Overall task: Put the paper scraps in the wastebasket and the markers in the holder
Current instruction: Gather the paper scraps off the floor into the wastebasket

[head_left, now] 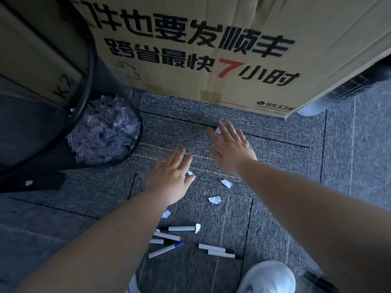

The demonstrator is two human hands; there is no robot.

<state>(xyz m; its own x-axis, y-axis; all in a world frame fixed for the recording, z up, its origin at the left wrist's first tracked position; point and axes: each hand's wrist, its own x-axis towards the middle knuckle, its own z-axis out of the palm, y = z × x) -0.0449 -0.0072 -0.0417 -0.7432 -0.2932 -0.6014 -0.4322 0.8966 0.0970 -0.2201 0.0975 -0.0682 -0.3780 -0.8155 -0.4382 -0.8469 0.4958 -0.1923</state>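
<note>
Paper scraps: small white torn pieces lie scattered on the grey carpet; one (226,183) lies between the two forearms, another (215,199) just nearer the camera, one (166,214) beside the left forearm, and one (197,228) touches the end of a marker.
Scrap at left hand: a white scrap (190,175) sits right at the thumb side of the left hand; whether the hand touches it, I cannot tell.
Scrap at right hand: a white scrap (218,130) shows between the spread fingers of the right hand.
Markers: several white-barrelled markers lie loose on the carpet near the camera; one black-capped (181,228), one red-tipped (168,236), one blue-capped (165,249), and a pair (219,250) lying side by side to the right.
Left hand (171,178): fingers straight and spread, palm down, low over the carpet, holding nothing.
Right hand (230,149): fingers straight and spread, palm down, farther from the camera than the left, gripping nothing.
Wastebasket (105,132): black mesh, standing at the left, white paper pieces visible through its wall.
Cardboard box (211,49): large, printed with black characters and a red 7, standing on the carpet just beyond the hands.
Shoe (268,278): white, at the bottom edge.
</note>
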